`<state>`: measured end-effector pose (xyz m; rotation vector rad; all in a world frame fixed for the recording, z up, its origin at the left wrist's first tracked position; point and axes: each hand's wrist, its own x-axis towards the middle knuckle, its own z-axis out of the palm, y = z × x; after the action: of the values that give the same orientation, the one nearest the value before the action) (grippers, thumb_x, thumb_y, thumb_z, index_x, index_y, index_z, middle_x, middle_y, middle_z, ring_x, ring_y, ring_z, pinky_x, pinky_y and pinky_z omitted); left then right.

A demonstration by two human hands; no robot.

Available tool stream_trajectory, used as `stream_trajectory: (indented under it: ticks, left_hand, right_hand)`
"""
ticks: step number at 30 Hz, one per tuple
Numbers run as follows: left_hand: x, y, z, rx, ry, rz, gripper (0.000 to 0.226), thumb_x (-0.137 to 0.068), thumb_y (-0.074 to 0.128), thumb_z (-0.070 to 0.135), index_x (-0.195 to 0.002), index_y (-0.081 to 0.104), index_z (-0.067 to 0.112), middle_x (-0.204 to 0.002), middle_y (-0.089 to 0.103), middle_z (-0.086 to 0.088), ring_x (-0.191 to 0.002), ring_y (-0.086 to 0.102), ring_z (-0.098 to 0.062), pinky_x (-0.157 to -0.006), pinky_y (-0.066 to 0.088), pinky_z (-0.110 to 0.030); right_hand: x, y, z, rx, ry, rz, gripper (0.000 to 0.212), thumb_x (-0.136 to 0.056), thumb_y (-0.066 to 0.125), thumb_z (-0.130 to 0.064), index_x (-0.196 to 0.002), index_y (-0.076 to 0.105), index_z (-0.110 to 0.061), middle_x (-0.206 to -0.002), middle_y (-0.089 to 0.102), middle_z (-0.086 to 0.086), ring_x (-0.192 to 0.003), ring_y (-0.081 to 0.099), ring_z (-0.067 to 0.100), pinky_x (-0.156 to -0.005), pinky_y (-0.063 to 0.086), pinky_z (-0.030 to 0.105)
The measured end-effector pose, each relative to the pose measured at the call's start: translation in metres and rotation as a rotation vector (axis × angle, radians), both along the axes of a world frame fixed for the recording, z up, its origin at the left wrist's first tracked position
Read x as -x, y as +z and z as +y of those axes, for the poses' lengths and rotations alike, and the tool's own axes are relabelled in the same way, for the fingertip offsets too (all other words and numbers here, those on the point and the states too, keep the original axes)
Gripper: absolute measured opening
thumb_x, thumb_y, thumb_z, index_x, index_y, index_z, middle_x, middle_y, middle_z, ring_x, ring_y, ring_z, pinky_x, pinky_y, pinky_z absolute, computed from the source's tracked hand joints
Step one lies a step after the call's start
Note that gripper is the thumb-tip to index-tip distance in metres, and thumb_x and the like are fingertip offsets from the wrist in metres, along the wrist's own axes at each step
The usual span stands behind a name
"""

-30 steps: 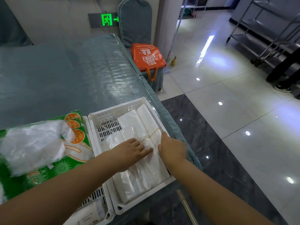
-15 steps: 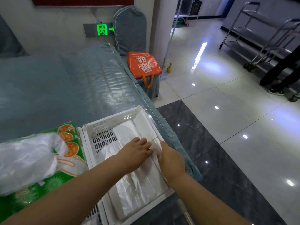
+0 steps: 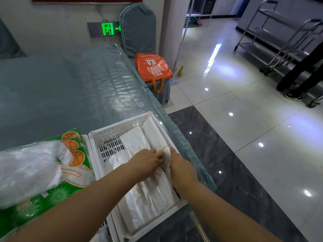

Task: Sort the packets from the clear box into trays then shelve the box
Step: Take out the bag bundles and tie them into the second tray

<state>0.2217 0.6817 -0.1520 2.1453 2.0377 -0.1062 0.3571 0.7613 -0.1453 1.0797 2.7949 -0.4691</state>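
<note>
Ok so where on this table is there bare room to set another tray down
The whole far stretch of the table beyond the white tray and the green packets lies bare, up to the chair back. The near edge is crowded: both trays sit side by side, with the left hand and right hand on the white bundles.

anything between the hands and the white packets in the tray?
Nothing visible. The left hand and right hand are already down on the white packets lying in the white tray, meeting at the rubber band around the bundle nearest the table edge. Whether either grip is closed on it can't be told.
</note>
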Motion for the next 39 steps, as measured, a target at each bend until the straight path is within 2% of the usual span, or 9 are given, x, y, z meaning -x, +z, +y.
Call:
stream_trajectory:
  ticks: [8,13,19,23,26,28,30,35,39]
  left_hand:
    - [0.006,0.009,-0.012,-0.107,-0.033,0.008,0.034,-0.078,0.048,0.003,-0.107,0.05,0.021,-0.103,0.058,0.002,-0.092,0.048,-0.022,-0.075,0.034,-0.032]
    - [0.002,0.008,-0.009,-0.105,-0.024,-0.006,0.031,-0.074,0.05,-0.001,-0.099,0.049,0.018,-0.096,0.058,-0.001,-0.09,0.048,-0.024,-0.07,0.034,-0.033]
    - [-0.001,0.004,0.003,-0.092,-0.027,-0.004,0.028,-0.079,0.051,0.002,-0.102,0.05,0.017,-0.099,0.057,-0.002,-0.091,0.046,-0.024,-0.068,0.028,-0.032]
    - [-0.002,-0.001,0.004,-0.084,0.016,-0.027,0.027,-0.084,0.048,0.008,-0.11,0.05,0.017,-0.105,0.057,-0.002,-0.094,0.047,-0.024,-0.07,0.033,-0.032]
    - [-0.002,-0.004,-0.001,-0.107,0.108,-0.111,0.039,-0.086,0.051,0.01,-0.124,0.046,0.018,-0.12,0.051,-0.003,-0.101,0.048,-0.023,-0.077,0.043,-0.033]
    - [0.003,-0.005,-0.01,-0.143,0.255,-0.236,0.054,-0.082,0.06,0.011,-0.132,0.041,0.021,-0.133,0.045,-0.002,-0.11,0.049,-0.022,-0.08,0.049,-0.033]
    - [0.014,-0.004,-0.023,-0.211,0.375,-0.268,0.059,-0.078,0.067,0.015,-0.132,0.043,0.022,-0.135,0.047,0.0,-0.113,0.051,-0.019,-0.084,0.048,-0.031]
    - [0.03,0.001,-0.047,-0.159,0.259,-0.077,0.037,-0.082,0.064,0.022,-0.118,0.058,0.025,-0.123,0.06,0.004,-0.113,0.051,-0.017,-0.094,0.041,-0.033]
    - [0.022,0.0,-0.055,-0.188,0.364,-0.043,0.042,-0.082,0.064,0.026,-0.122,0.055,0.026,-0.129,0.055,0.003,-0.12,0.046,-0.019,-0.1,0.036,-0.035]
  right_hand:
    - [0.005,0.007,-0.005,0.152,-0.038,0.192,0.048,-0.092,0.043,-0.015,-0.136,0.029,-0.028,-0.102,0.062,0.002,-0.083,0.062,0.02,-0.073,0.052,0.034]
    - [-0.002,0.0,-0.009,0.101,-0.051,0.124,0.055,-0.096,0.043,-0.016,-0.143,0.016,-0.023,-0.122,0.054,0.004,-0.094,0.062,0.022,-0.08,0.052,0.034]
    - [-0.008,0.0,-0.002,-0.032,0.044,0.014,0.061,-0.094,0.045,-0.011,-0.144,0.011,-0.02,-0.121,0.05,0.006,-0.088,0.063,0.023,-0.072,0.054,0.033]
    - [-0.007,0.0,-0.002,-0.067,0.08,-0.038,0.058,-0.096,0.041,-0.01,-0.145,0.009,-0.013,-0.124,0.048,0.009,-0.091,0.062,0.023,-0.071,0.052,0.033]
    - [-0.014,0.004,-0.006,-0.183,0.12,0.007,0.055,-0.09,0.054,-0.009,-0.139,0.028,-0.008,-0.12,0.052,0.009,-0.087,0.061,0.018,-0.066,0.05,0.025]
    - [-0.022,0.007,-0.01,-0.314,0.165,0.098,0.043,-0.078,0.072,-0.016,-0.117,0.055,-0.011,-0.109,0.062,0.008,-0.085,0.061,0.018,-0.066,0.053,0.024]
    - [-0.023,0.006,-0.014,-0.421,0.203,0.166,0.029,-0.07,0.08,-0.025,-0.094,0.069,-0.014,-0.095,0.069,0.005,-0.082,0.063,0.02,-0.07,0.054,0.03]
    - [-0.01,0.002,-0.031,-0.334,0.236,0.205,0.02,-0.078,0.071,-0.03,-0.091,0.067,-0.016,-0.083,0.068,0.003,-0.074,0.059,0.019,-0.069,0.052,0.035]
    - [0.002,-0.002,-0.047,-0.317,0.294,0.099,0.022,-0.084,0.057,-0.04,-0.087,0.064,-0.018,-0.088,0.06,0.001,-0.082,0.049,0.019,-0.073,0.041,0.036]
